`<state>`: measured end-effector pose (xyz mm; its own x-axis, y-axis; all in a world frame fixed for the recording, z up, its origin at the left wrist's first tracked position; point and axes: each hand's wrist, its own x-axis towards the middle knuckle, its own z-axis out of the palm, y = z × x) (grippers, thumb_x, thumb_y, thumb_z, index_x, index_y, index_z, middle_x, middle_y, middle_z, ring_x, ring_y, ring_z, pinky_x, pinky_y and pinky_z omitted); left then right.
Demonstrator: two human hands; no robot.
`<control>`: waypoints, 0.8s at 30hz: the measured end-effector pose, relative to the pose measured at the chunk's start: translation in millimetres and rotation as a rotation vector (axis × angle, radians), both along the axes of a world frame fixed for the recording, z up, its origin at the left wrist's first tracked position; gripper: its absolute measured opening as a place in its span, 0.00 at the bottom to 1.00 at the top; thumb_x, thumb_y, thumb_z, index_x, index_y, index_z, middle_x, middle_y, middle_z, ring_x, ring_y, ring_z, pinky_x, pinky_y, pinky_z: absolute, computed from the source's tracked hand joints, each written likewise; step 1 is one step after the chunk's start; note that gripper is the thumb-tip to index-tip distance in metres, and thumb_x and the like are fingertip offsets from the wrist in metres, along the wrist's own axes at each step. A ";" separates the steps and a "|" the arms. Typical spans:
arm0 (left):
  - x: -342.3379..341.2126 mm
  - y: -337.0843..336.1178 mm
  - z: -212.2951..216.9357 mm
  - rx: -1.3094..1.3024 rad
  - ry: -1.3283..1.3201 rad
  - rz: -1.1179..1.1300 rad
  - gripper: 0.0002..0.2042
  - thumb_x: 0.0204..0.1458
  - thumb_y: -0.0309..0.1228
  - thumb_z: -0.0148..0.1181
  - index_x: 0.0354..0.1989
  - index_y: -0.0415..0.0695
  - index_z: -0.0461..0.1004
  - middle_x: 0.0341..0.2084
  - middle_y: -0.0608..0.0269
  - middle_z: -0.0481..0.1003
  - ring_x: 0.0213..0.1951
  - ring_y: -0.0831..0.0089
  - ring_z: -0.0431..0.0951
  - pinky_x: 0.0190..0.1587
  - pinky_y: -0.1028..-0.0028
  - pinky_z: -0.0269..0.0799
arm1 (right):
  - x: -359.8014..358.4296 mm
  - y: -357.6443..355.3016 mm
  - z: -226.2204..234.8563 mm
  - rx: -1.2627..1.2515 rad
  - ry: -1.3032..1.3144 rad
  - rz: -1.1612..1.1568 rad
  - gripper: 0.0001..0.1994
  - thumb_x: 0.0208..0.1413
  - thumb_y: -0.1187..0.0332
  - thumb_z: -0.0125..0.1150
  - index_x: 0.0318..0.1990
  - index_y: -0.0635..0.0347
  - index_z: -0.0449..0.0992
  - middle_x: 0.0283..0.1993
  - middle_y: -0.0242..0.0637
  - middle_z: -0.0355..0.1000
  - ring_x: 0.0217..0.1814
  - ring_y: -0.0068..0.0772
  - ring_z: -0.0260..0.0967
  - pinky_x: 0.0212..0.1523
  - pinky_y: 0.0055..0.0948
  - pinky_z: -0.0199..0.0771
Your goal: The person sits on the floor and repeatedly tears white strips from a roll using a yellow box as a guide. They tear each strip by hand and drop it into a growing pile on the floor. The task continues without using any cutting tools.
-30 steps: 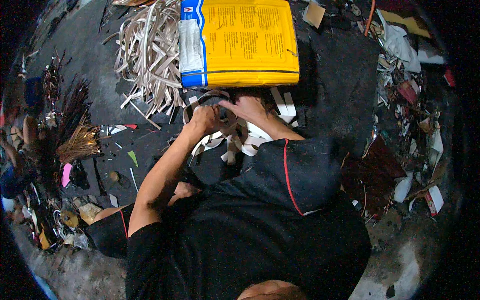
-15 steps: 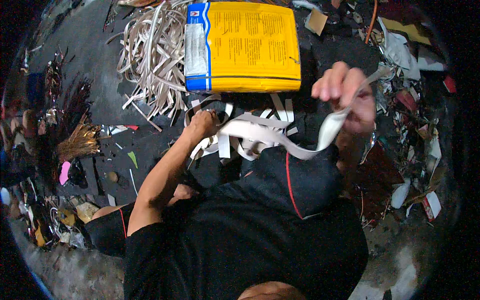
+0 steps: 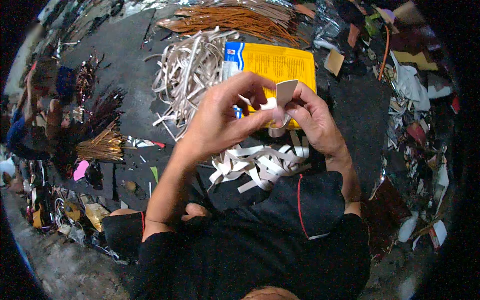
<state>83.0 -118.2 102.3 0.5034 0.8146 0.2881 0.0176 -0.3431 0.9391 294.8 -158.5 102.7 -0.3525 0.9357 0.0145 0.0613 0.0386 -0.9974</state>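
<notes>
My two hands are close together in front of a yellow and blue package (image 3: pixel 300 65). Between them is a flat white strip (image 3: pixel 286 92), bent into a small loop, with one end standing up. My right hand (image 3: pixel 317 122) pinches the strip between thumb and fingers. My left hand (image 3: pixel 222 112) curls round the strip's other side, its thumb pressed to the loop and its fingers bent above. Below the hands lies a loose heap of short white strips (image 3: pixel 262 165). A larger tangled pile of white strips (image 3: pixel 182 75) rests against the package's left side.
Brown, stick-like strands (image 3: pixel 235 21) lie beyond the package. To the left are a golden bundle (image 3: pixel 102 144) and a pink scrap (image 3: pixel 80 170). Mixed scraps and white plastic (image 3: pixel 407 85) line the right side. A person's limb (image 3: pixel 22 120) shows at the far left.
Both hands have come up and together in front of the package. The strip, stretched out between them before, is now bunched into a loop. The view has shifted, showing more beyond the package.
</notes>
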 end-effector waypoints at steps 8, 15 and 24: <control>-1.2 -10.9 37.7 0.130 -0.170 0.535 0.04 0.46 0.19 0.60 0.30 0.37 0.72 0.22 0.62 0.73 0.26 0.77 0.76 0.30 0.77 0.72 | -2.7 -4.3 -19.1 0.183 -0.251 0.127 0.21 0.51 0.73 0.61 0.53 0.60 0.63 0.45 0.38 0.70 0.51 0.32 0.68 0.54 0.33 0.68; 5.5 -24.2 27.0 0.407 0.089 0.169 0.11 0.42 0.21 0.64 0.34 0.41 0.71 0.24 0.58 0.74 0.26 0.67 0.79 0.30 0.71 0.74 | -5.3 -6.2 10.8 -0.294 0.224 0.158 0.33 0.51 0.63 0.67 0.62 0.58 0.57 0.45 0.32 0.70 0.48 0.26 0.68 0.50 0.29 0.70; -34.2 42.9 -22.3 -0.224 -0.545 0.643 0.05 0.54 0.25 0.58 0.32 0.42 0.67 0.22 0.67 0.70 0.23 0.81 0.70 0.28 0.81 0.68 | 57.1 -18.8 4.5 -0.229 -0.403 -0.115 0.11 0.64 0.62 0.49 0.42 0.61 0.71 0.26 0.28 0.67 0.18 0.16 0.61 0.19 0.18 0.65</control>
